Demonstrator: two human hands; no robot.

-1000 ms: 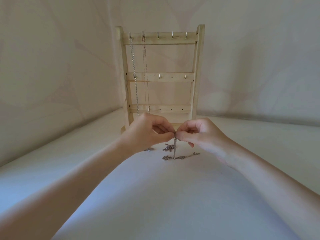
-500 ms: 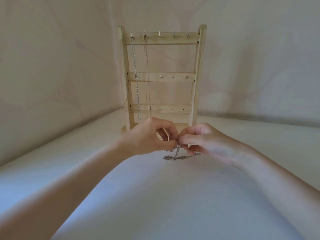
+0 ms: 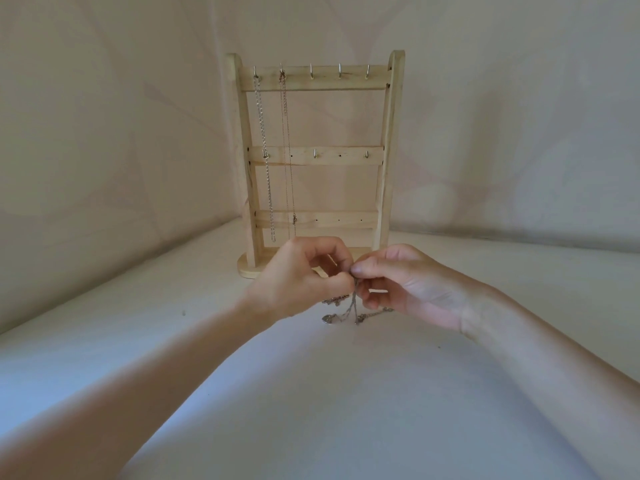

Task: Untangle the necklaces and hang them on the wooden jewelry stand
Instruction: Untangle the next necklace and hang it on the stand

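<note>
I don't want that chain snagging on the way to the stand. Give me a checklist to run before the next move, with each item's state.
1. Both hands grip the tangled chain: ok; left hand and right hand pinch it where their fingers meet.
2. Chain untangled: not ok; several strands hang bunched below the pinch.
3. Chain clear of the table: not ok; its lower ends lie on the surface.
4. Free hook on the wooden jewelry stand: ok; three top-bar hooks are bare.
5. Hung necklaces out of the way: ok; they hang on the two leftmost top hooks.
6. Clasp located: cannot tell.
</note>
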